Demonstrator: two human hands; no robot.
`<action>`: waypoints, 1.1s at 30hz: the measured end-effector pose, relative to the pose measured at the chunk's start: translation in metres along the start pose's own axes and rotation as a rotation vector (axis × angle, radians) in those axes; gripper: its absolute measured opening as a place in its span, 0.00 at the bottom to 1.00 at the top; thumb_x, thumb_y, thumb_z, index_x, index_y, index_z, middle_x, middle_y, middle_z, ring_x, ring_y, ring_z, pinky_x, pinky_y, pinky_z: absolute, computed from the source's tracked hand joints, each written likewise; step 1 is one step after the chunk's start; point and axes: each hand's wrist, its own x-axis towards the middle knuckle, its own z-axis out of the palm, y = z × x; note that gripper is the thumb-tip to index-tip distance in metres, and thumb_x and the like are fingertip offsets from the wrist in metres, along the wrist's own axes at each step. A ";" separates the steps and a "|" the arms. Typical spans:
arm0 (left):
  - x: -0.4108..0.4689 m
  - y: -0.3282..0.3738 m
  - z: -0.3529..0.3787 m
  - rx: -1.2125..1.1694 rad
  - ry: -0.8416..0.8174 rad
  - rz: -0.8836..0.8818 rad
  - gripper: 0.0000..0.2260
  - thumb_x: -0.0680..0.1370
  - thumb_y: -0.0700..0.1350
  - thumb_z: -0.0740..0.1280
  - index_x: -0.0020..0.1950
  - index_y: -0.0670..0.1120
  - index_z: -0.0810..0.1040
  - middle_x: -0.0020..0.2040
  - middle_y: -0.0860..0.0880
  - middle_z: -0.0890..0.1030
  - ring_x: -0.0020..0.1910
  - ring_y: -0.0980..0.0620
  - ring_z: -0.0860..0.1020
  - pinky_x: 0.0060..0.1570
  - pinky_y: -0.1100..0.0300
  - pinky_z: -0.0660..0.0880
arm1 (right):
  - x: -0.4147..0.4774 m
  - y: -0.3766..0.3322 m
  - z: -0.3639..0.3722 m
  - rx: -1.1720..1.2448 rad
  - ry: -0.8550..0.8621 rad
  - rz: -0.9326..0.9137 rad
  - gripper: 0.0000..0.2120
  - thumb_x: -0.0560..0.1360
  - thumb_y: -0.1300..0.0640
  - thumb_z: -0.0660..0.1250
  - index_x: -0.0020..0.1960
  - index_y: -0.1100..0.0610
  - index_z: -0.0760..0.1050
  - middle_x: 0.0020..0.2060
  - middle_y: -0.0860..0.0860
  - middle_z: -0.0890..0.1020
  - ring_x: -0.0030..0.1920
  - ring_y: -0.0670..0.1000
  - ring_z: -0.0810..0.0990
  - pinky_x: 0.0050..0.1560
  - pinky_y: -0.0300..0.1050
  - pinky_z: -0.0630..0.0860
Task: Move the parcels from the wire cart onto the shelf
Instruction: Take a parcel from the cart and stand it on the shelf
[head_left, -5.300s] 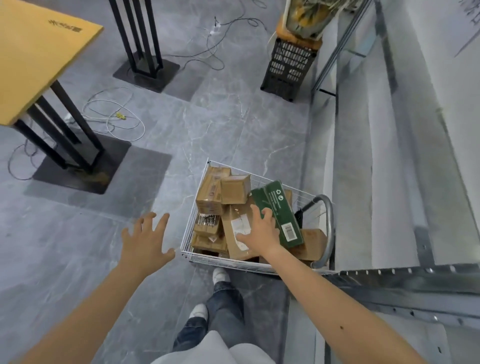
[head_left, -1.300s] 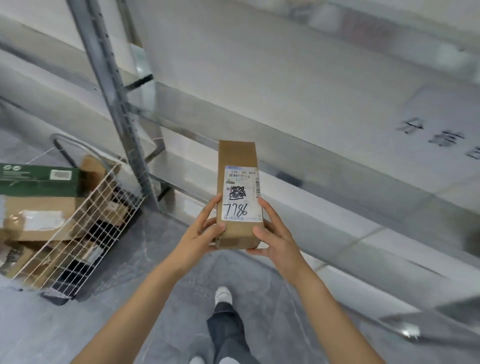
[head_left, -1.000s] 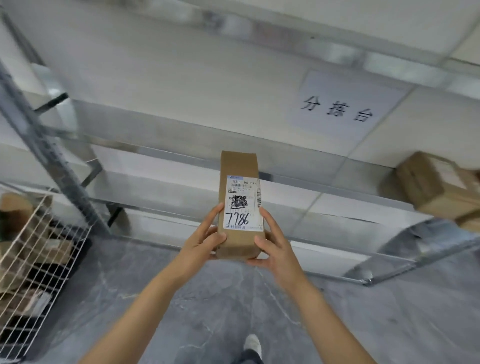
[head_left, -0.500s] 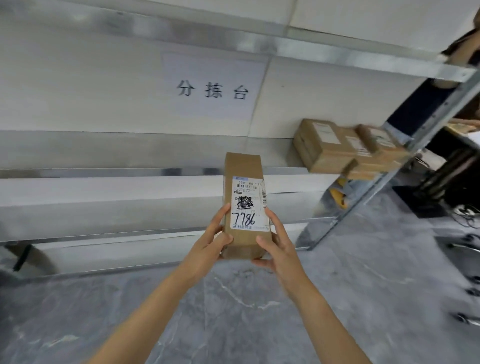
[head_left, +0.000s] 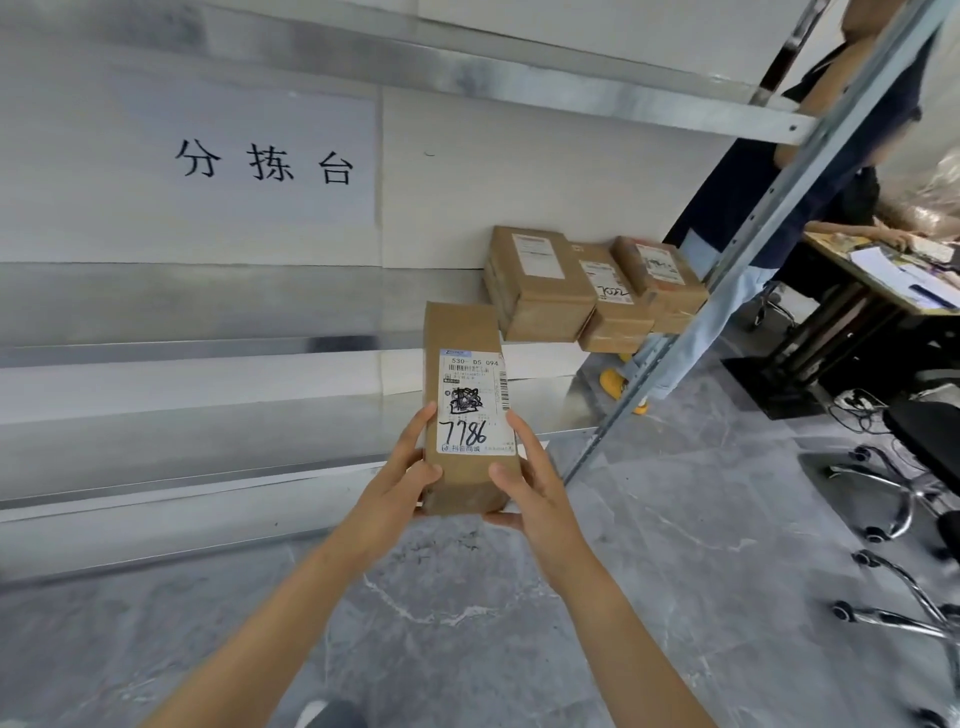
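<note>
Both bare forearms reach up and forward from the lower edge of the view, converging toward the middle. The left hand (head_left: 397, 480) is cupped, its thumb lying up along the near left face of the parcel (head_left: 462, 410) and its fingers wrapped out of sight behind. The right hand (head_left: 532, 486) mirrors it on the other side, thumb pressed against the lower right front and the index finger stretched up along the right edge. Each grip is closed on the lower third of the parcel, which stands upright between the palms. The wrists are bent slightly back, and the elbows are out of frame.
</note>
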 end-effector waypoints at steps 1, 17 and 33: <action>0.006 -0.001 0.002 0.011 0.000 -0.006 0.25 0.80 0.44 0.56 0.68 0.71 0.57 0.55 0.56 0.78 0.55 0.40 0.72 0.56 0.48 0.73 | 0.003 0.000 -0.003 0.000 0.001 0.003 0.24 0.78 0.54 0.65 0.67 0.30 0.65 0.53 0.30 0.78 0.59 0.42 0.77 0.56 0.53 0.80; 0.158 0.009 -0.015 0.048 0.005 -0.105 0.28 0.79 0.39 0.54 0.58 0.77 0.61 0.50 0.55 0.80 0.48 0.47 0.77 0.48 0.55 0.76 | 0.135 -0.020 -0.028 -0.029 0.044 0.060 0.23 0.78 0.51 0.66 0.66 0.29 0.65 0.61 0.41 0.77 0.59 0.45 0.78 0.58 0.55 0.78; 0.236 0.000 -0.052 0.061 -0.064 -0.141 0.24 0.78 0.55 0.61 0.60 0.81 0.52 0.52 0.65 0.77 0.51 0.57 0.80 0.47 0.57 0.79 | 0.222 -0.017 -0.007 -0.123 0.038 0.016 0.33 0.74 0.61 0.71 0.70 0.43 0.59 0.61 0.45 0.76 0.52 0.42 0.80 0.43 0.34 0.76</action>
